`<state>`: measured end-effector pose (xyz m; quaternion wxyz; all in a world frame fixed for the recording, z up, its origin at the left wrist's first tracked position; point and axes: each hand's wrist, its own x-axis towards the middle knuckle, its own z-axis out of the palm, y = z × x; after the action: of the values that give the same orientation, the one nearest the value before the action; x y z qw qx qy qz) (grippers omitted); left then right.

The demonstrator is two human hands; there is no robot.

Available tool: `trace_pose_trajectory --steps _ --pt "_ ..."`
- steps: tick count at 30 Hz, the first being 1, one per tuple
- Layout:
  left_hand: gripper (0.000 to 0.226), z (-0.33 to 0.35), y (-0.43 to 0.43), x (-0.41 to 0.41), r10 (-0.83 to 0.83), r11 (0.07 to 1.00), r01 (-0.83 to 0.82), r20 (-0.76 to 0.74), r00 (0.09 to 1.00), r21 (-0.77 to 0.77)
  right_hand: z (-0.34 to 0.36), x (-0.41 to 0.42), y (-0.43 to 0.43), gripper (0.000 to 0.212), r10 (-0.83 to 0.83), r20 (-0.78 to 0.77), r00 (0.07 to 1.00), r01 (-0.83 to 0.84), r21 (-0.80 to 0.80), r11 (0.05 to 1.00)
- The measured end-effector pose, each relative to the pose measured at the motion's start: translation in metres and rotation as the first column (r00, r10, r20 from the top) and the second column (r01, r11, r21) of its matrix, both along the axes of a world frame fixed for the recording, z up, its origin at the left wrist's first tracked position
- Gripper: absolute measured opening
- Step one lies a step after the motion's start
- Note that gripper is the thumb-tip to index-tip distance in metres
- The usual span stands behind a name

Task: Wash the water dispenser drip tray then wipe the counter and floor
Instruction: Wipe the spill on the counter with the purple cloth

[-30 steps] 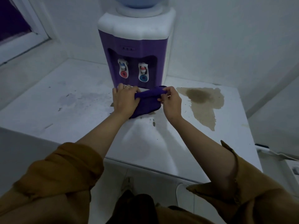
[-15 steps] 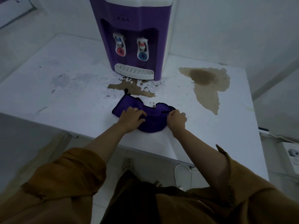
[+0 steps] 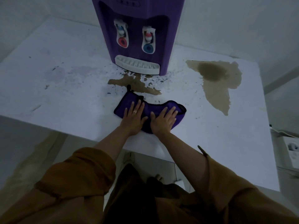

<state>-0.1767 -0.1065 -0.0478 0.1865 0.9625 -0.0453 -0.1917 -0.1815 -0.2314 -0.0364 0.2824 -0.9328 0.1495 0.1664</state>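
Since the earlier frame, both hands have gone from gripping the cloth to lying flat on it, pulled back from the dispenser toward the counter's near edge. Left hand and right hand rest side by side, fingers spread, palms pressing down, grasping nothing. In front of the dispenser, between cloth and drip tray, lies a brown spill; a larger puddle sits to the dispenser's right. I judge the cloth soft, light and limp, so flat palm pressure should drive it better than a pinch at an edge.
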Motion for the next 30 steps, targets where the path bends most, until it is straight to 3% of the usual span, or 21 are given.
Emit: trace_pose_trajectory --steps 8,15,23,30 --pt "0.066 -0.012 0.003 0.009 0.072 0.994 -0.082 0.126 0.989 0.074 -0.014 0.037 0.01 0.079 0.01 0.093 0.996 0.007 -0.179 0.984" --pt "0.063 -0.012 0.003 0.023 0.267 0.959 -0.276 0.13 0.955 0.06 -0.018 0.077 0.027 0.082 0.185 0.141 0.973 -0.133 -0.312 0.941" --pt "0.061 -0.012 0.021 0.031 0.302 0.943 -0.32 0.172 0.938 0.088 -0.019 0.097 0.049 0.079 0.335 0.155 0.929 -0.262 -0.363 0.894" --pt "0.059 -0.016 0.062 0.042 0.313 0.932 -0.341 0.208 0.927 0.12 -0.019 0.114 0.098 0.063 0.464 0.182 0.867 -0.373 -0.38 0.846"
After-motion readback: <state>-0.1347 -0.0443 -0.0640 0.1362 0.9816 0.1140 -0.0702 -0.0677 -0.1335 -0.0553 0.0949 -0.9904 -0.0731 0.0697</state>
